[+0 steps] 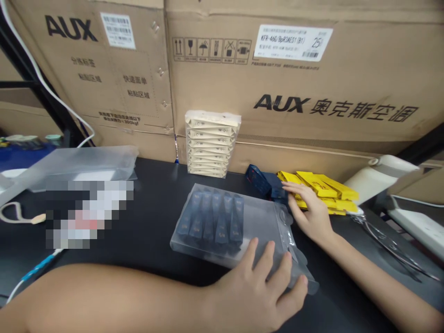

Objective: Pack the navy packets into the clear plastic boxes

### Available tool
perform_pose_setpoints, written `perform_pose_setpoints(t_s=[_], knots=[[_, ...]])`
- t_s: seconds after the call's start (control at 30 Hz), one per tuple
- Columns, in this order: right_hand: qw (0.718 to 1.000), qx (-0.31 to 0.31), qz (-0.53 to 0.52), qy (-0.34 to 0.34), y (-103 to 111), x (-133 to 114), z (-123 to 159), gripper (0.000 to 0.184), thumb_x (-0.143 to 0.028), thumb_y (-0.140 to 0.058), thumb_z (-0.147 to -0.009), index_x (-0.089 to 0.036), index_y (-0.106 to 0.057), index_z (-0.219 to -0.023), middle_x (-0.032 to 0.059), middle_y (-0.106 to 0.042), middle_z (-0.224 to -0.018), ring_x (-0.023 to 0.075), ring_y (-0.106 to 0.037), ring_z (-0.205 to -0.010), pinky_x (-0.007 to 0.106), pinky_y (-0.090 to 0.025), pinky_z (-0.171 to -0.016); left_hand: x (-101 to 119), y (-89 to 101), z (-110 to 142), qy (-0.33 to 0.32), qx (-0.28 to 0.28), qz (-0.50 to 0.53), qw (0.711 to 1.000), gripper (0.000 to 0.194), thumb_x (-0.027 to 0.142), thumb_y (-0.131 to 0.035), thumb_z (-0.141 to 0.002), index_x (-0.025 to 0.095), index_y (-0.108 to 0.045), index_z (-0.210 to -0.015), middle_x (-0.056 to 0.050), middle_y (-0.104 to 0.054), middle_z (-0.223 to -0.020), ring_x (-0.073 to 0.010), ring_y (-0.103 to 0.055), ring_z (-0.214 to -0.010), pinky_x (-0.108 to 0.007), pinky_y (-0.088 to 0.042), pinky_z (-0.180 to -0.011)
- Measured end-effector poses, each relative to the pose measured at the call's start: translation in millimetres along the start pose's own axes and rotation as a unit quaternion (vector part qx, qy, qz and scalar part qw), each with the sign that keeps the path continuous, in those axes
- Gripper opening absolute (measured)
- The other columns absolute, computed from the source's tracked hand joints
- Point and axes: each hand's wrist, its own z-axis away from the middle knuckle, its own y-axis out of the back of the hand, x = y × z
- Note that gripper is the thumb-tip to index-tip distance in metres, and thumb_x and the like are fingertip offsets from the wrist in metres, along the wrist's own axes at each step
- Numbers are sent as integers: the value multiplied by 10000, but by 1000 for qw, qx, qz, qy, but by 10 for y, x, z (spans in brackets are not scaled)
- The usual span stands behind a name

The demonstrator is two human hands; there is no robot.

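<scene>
A frosted plastic case or zip bag lies flat on the black desk, with several dark blue packets lined up in its left half. My left hand is open, fingers spread, over its near right part. Whether the palm presses on it I cannot tell. At the far right corner of the bag, my right hand is open with fingers stretched toward loose dark blue packets. Its fingertips are at these packets, and contact is unclear. Just beyond it lies a pile of yellow packets.
A clear pack of cream sachets stands against large cardboard boxes at the back. A white bottle leans at the right near eyeglasses. Another frosted bag, a blurred-out object and cables are at the left.
</scene>
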Motion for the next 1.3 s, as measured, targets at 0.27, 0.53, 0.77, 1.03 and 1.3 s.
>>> perform_pose_setpoints(t_s=[0.27, 0.53, 0.77, 1.03, 1.3], knots=[[984, -150, 96, 4, -289, 272, -524, 299, -411, -533, -851, -197, -606, -1048, 108, -690, -1011, 288, -615, -1028, 538, -419, -966, -34, -2, -26, 21, 3, 0, 1000, 370, 247, -412, -955, 232, -563, -1292, -81, -610, -1294, -317, -601, -1154, -500, -555, -887], [990, -131, 45, -29, -279, 205, -745, 322, -371, -585, -814, -197, -610, -1084, 91, -697, -973, 248, -653, -885, 466, -496, -859, -36, -22, -26, 29, 9, 6, 1000, 377, 241, -375, -968, 242, -557, -1299, -76, -595, -1312, -325, -575, -1186, -532, -536, -897], [893, 166, -234, -346, 257, -64, -432, 316, -341, -827, -565, -222, -669, -813, 15, -662, -742, 156, -617, -647, 345, -553, -737, -44, 5, -32, 43, -20, 21, 999, 406, 226, -353, -970, 219, -515, -1341, -99, -512, -1405, -339, -532, -1234, -531, -499, -929], [812, 222, -287, -456, 462, 24, -41, 243, -282, -813, -564, -207, -677, -751, -6, -627, -649, 106, -544, -501, 252, -504, -469, -67, -4, -35, 62, -83, 43, 994, 445, 254, -359, -955, 160, -456, -1379, -166, -459, -1432, -389, -463, -1282, -606, -361, -1002], [791, -29, -339, -509, 328, -196, 6, 265, -386, -761, -627, -199, -639, -770, 14, -681, -652, 162, -634, -526, 276, -547, -477, -68, -8, -21, 54, -71, 40, 995, 433, 246, -359, -958, 174, -453, -1375, -160, -463, -1427, -377, -473, -1272, -594, -330, -1008]])
